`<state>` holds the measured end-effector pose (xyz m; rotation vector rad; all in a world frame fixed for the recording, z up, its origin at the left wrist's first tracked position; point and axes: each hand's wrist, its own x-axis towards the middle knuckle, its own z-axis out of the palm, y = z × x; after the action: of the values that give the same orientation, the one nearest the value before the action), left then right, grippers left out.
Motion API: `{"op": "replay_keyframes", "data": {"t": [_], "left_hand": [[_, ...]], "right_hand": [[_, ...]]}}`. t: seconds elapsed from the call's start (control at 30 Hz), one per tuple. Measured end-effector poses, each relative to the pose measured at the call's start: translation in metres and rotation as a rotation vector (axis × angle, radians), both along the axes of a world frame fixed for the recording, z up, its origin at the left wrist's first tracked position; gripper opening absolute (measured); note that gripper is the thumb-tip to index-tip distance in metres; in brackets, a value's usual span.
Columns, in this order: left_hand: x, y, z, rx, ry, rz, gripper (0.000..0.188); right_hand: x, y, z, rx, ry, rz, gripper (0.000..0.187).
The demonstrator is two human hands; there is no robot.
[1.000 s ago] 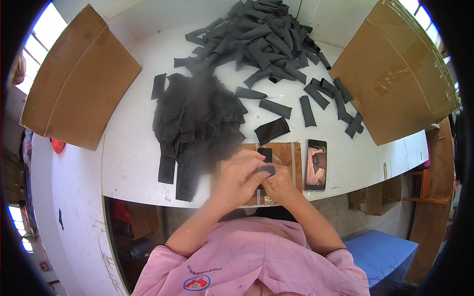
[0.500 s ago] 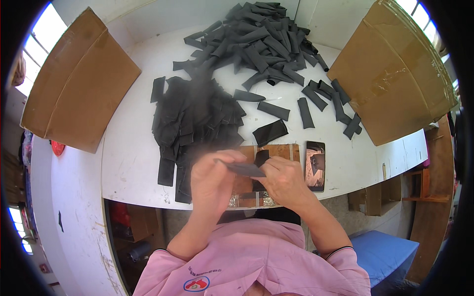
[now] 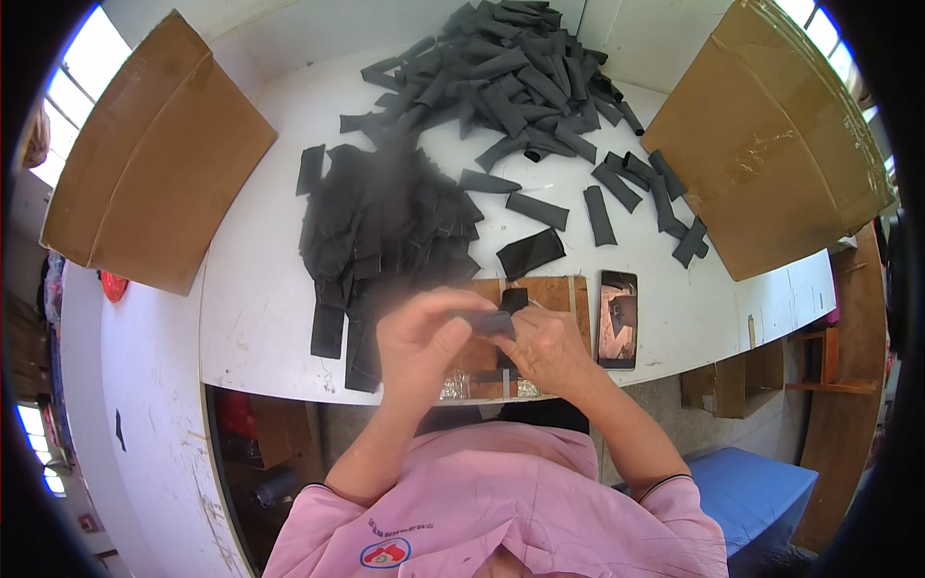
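Observation:
A small dark grey fabric piece (image 3: 489,323), curled like a sleeve, is held between my two hands above the table's front edge. My right hand (image 3: 551,345) pinches its right end between thumb and fingers. At its left end, my left hand (image 3: 419,337) is closed round it, the fingers over the top and the thumb below. Beneath the hands lies a brown board (image 3: 559,297) with strips of tape, and another black piece (image 3: 515,299) rests on it. Left of the board, a heap of flat black fabric pieces (image 3: 381,222) comes close to my left hand.
A large pile of rolled dark fabric tubes (image 3: 520,72) fills the back of the white table (image 3: 265,328). Several loose tubes (image 3: 598,215) lie toward the right. A phone (image 3: 618,320) sits right of the board. Cardboard panels (image 3: 159,159) stand on both sides.
The fabric piece has turned from a flat, tilted strip into a shorter, curled shape. My left thumb has come down against it, and the right hand has shifted slightly left.

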<state>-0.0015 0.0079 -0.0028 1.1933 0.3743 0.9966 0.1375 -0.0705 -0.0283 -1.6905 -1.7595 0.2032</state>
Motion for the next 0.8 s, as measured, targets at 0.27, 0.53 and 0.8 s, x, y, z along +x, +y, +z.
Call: {"op": "replay_keyframes", "data": {"t": [0.27, 0.53, 0.8], "left_hand": [[-0.007, -0.009, -0.012, 0.041, 0.324, 0.430, 0.006], [0.001, -0.048, -0.101, 0.359, 0.783, 0.145, 0.038], [0.004, -0.053, -0.106, 0.333, 0.868, 0.156, 0.047]], "right_hand": [[0.020, 0.015, 0.081, -0.076, 0.876, 0.113, 0.027], [0.085, 0.023, -0.016, -0.378, 0.933, -0.412, 0.042], [0.057, -0.018, -0.073, -0.174, 0.334, -0.645, 0.038]]}}
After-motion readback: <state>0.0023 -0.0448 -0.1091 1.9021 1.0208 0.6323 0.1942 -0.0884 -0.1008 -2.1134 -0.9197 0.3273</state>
